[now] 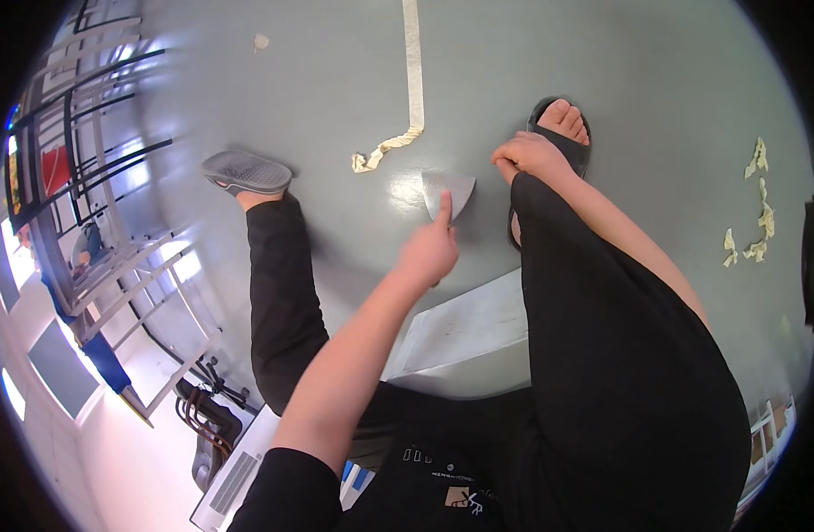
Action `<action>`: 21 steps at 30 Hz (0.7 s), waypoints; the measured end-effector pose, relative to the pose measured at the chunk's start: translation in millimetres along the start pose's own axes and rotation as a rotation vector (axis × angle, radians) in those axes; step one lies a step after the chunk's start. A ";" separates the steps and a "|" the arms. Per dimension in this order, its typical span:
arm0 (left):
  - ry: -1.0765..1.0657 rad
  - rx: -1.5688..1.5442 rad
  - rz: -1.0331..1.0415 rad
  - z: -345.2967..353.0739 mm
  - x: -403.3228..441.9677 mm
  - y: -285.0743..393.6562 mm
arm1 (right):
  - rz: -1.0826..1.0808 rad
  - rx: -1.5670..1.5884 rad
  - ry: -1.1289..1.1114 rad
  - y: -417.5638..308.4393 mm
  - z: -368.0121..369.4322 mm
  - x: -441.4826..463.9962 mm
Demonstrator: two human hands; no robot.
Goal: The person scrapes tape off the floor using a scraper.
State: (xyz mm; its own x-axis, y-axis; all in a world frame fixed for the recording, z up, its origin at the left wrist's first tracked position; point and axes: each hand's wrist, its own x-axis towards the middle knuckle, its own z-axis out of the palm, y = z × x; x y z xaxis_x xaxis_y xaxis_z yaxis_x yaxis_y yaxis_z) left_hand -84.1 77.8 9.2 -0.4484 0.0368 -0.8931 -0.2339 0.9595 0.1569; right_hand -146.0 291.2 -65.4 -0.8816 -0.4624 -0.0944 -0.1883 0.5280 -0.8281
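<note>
While the left hand (429,254) is clamping its grip on one scraper (457,189) between two sandalled feet (569,121), the right hand (533,156) is resting by the knee (538,202), its grip impossible to tell. One tape strip (414,71) and about five scraps (767,220) are lying on the grey floor (664,80); metal frames (114,171) are standing leftward.

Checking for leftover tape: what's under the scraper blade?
Grey floor shows around the scraper blade, with no tape at its visible edges. Whatever lies directly beneath is covered, so I can't tell.
</note>
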 end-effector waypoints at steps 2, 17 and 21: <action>0.036 0.006 0.015 -20.6 20.7 -9.5 | 0.040 -0.032 -0.002 -9.2 -2.8 0.9; 0.165 0.031 -0.009 -43.8 39.8 -3.5 | -0.034 -0.032 0.044 5.4 6.8 0.7; 0.194 0.004 -0.027 -55.7 38.8 -0.7 | 0.048 -0.038 0.021 -3.9 4.5 1.0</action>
State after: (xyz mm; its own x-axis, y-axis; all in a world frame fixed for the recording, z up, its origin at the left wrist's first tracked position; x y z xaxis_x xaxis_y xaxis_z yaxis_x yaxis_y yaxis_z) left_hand -149.4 63.0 -2.0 -0.6000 -0.0435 -0.7988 -0.2453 0.9604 0.1320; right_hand -144.2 285.5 -64.8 -0.8987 -0.4212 -0.1220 -0.1614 0.5763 -0.8011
